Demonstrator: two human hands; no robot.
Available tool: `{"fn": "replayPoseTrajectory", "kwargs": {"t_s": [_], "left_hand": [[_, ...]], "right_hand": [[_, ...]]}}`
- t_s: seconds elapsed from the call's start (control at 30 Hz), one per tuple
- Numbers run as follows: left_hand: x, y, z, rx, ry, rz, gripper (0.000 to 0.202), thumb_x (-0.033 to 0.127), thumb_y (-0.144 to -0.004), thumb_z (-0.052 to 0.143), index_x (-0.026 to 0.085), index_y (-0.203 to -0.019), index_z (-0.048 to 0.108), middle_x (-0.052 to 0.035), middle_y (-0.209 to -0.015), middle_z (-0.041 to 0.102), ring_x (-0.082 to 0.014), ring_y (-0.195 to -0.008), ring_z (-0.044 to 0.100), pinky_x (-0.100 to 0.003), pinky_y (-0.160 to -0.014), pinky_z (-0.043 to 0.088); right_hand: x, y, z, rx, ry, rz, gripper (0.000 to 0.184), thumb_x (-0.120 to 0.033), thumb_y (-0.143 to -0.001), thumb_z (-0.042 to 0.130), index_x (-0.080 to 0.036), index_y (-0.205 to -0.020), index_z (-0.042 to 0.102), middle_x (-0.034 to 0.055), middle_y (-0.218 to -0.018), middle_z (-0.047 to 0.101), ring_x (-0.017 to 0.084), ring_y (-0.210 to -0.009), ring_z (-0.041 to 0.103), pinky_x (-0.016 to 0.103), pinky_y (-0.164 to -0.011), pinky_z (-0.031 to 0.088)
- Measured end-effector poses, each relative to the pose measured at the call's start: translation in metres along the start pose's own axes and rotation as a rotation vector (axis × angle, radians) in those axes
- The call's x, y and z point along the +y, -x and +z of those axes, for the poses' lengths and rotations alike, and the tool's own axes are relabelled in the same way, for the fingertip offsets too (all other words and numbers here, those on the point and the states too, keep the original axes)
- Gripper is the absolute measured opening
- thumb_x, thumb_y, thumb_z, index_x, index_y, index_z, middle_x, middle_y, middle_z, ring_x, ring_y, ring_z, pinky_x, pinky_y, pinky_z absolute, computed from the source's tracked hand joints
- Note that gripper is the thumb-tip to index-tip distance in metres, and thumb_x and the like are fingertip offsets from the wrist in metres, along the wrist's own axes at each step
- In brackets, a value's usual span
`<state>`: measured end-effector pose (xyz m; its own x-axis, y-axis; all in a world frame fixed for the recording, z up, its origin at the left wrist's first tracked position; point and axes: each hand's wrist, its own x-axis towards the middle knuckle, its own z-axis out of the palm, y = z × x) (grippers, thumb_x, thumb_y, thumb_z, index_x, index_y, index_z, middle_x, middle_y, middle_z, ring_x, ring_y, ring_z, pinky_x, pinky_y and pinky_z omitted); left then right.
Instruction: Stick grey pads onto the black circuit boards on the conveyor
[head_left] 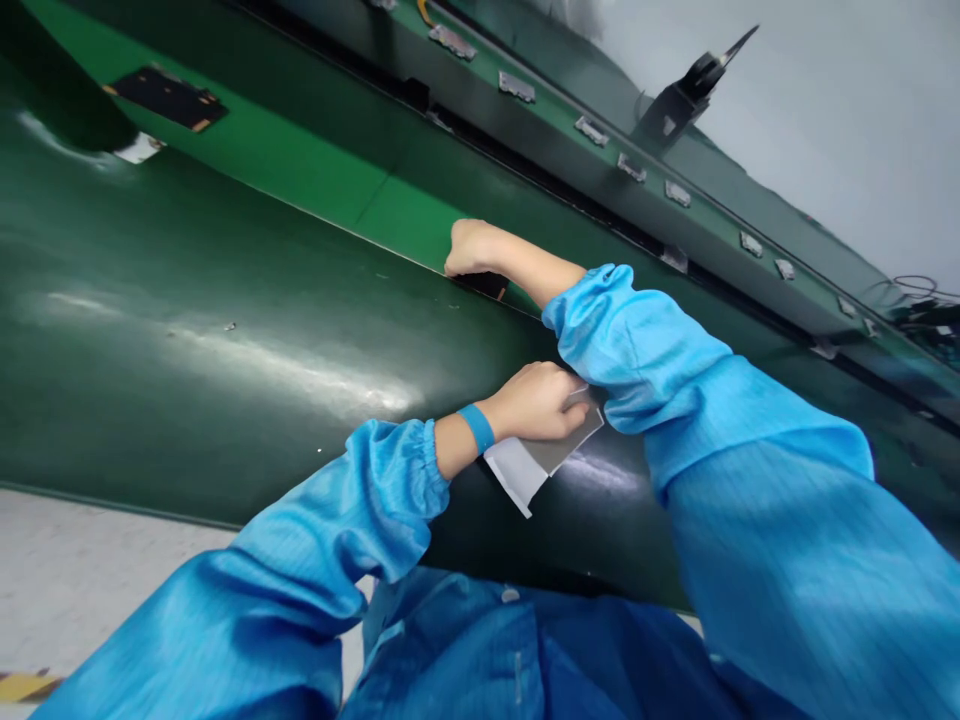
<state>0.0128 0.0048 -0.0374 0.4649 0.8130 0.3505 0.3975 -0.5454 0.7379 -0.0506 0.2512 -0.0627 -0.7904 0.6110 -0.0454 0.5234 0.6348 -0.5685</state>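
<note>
My left hand [534, 402], with a blue band at its wrist, is low over the near worktop. Its fingers curl closed on a thin grey sheet [574, 443], the thumb lying along it. From under this hand a white sheet [517, 470] sticks out toward me, overlapping the grey one. Farther off, my right hand [472, 247] is bent down at the bright green strip, fingers closed and mostly hidden. Just below its wrist shows part of a dark flat panel [486, 284]; what the fingertips hold, if anything, is out of sight.
A similar dark panel [169, 97] lies on the green strip [300, 185] at the far left, near a dark cylindrical thing [64, 85]. Small metallic parts [517, 87] line a raised ledge beyond. A black tool [686, 95] stands behind it. A tiny scrap [230, 327] lies on the worktop [187, 400].
</note>
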Motion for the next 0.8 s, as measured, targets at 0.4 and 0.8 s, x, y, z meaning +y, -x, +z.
{"fn": "replayPoseTrajectory", "kwargs": {"t_s": [0.4, 0.8], "left_hand": [[-0.016, -0.009, -0.012, 0.274, 0.443, -0.327, 0.028, 0.04, -0.086, 0.061, 0.015, -0.075, 0.071, -0.0016, -0.07, 0.071, -0.018, -0.068, 0.063, -0.026, -0.062, 0.043], [-0.007, -0.008, -0.025, 0.24, 0.382, -0.438, 0.037, 0.05, -0.081, 0.074, 0.015, -0.07, 0.071, -0.0014, -0.063, 0.065, -0.0126, -0.056, 0.05, -0.022, -0.05, 0.038]], "right_hand": [[-0.017, 0.25, -0.08, 0.346, -0.332, 0.218, 0.037, -0.054, -0.088, 0.07, -0.021, -0.076, 0.057, -0.0021, -0.063, 0.053, 0.014, -0.059, 0.043, 0.029, -0.06, 0.036], [-0.015, 0.326, -0.014, 0.517, -0.506, 0.116, 0.017, -0.04, -0.093, 0.064, -0.024, -0.097, 0.068, 0.0017, -0.082, 0.062, 0.017, -0.071, 0.053, 0.031, -0.061, 0.039]]}}
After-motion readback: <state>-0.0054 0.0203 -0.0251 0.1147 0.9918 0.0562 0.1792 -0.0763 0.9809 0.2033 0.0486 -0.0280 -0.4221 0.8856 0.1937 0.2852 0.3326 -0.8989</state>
